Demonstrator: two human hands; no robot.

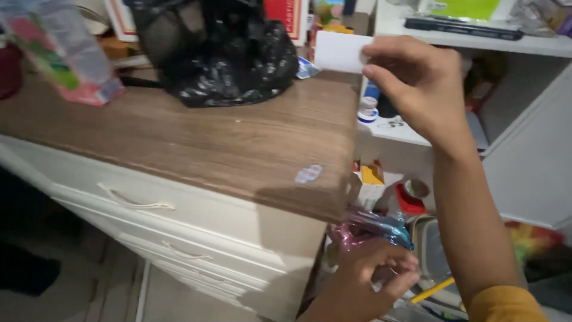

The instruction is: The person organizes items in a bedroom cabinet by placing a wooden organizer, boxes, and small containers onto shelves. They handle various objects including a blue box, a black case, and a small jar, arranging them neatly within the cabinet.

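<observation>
I am seeing two hands at work. The right hand (420,89) is raised at the far right corner of the table (238,143), its fingers (381,50) pinching together on one white card (341,52) at the card's right edge. The card is standing out to the left of the grip, its long axis running left to right and its flat face turned toward me — it is hanging in the air above the table's back corner, touching nothing but the fingers.

The left hand (372,277) is working lower down, in the gap to the right of the table, its fingers curling shut around one crinkled piece of shiny foil wrap (372,229), pink and blue, which is sticking up out of the fist.

On the table I am counting one black plastic bag (217,50) at the back, one clear plastic package with pink and green print (62,50) at the far left, and one small pale sticker (308,173) near the front right edge. Below the top, two drawer handles (137,201) are showing clearly — a third is too faint to be sure of. Beside the foil, one yellow carton (370,179) and one red-capped container (410,200) are standing, and one yellow pencil (434,290) is lying just right of the left hand.
</observation>
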